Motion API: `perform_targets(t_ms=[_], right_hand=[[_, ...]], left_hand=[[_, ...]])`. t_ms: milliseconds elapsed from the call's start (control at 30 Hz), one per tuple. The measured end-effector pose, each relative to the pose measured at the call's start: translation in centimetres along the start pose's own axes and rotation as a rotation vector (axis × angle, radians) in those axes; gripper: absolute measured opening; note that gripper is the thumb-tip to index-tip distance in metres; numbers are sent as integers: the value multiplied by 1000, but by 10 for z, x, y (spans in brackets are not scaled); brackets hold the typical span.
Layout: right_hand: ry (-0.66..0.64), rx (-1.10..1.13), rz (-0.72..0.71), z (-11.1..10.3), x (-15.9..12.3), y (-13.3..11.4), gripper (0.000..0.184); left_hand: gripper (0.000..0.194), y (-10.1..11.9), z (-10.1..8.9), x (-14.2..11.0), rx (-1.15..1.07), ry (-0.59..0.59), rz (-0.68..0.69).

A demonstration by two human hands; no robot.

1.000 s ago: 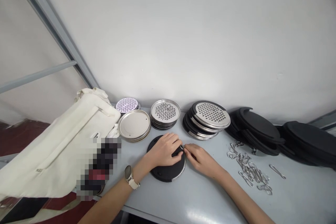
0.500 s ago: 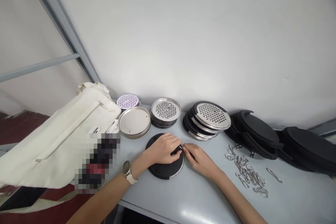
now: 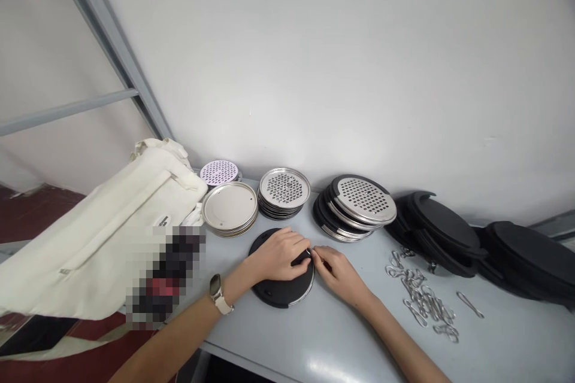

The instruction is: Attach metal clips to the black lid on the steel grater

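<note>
A round black disc (image 3: 283, 293) with a metal rim along its lower right edge lies on the table in front of me. Across its top, my left hand (image 3: 284, 254) presses down with fingers curled over the right side, gripping it. At the disc's right edge, my right hand (image 3: 335, 269) pinches a small shiny metal wire clip (image 3: 309, 251), mostly hidden between the fingertips. The fingers of both hands almost meet there. Several loose metal wire clips (image 3: 424, 299) lie in a heap right of my right forearm, with a single one (image 3: 470, 304) beside them.
Along the wall stand stacked plain metal discs (image 3: 230, 206), perforated metal grater plates (image 3: 284, 188), a purple perforated plate (image 3: 219, 173), and assembled grater discs (image 3: 363, 198). Black round parts (image 3: 449, 227) are piled at right. A cream bag (image 3: 117, 233) lies at left on the grey table (image 3: 341, 341).
Both hands stay at the disc's right edge in nearly the same pose. The right fingers shift very slightly at the metal clip, and the camera view tilts a little.
</note>
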State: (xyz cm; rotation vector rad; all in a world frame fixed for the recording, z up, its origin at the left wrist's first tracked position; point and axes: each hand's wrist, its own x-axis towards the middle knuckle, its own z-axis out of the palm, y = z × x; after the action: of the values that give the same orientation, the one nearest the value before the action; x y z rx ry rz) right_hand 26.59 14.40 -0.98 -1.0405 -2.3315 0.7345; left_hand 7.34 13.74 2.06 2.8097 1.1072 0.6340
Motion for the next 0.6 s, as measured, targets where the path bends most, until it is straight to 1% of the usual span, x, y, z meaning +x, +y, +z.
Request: perform_targets(t_ms=[167, 367, 600], right_hand=[[-3, 11, 27, 0, -1, 1, 32], [-5, 81, 81, -1, -3, -1, 19], [-36, 21, 71, 0, -3, 0, 22]], left_hand=[[8, 0, 0, 1, -19, -19, -24], [8, 0, 0, 1, 0, -28, 1], [11, -1, 1, 1, 66, -32, 40]])
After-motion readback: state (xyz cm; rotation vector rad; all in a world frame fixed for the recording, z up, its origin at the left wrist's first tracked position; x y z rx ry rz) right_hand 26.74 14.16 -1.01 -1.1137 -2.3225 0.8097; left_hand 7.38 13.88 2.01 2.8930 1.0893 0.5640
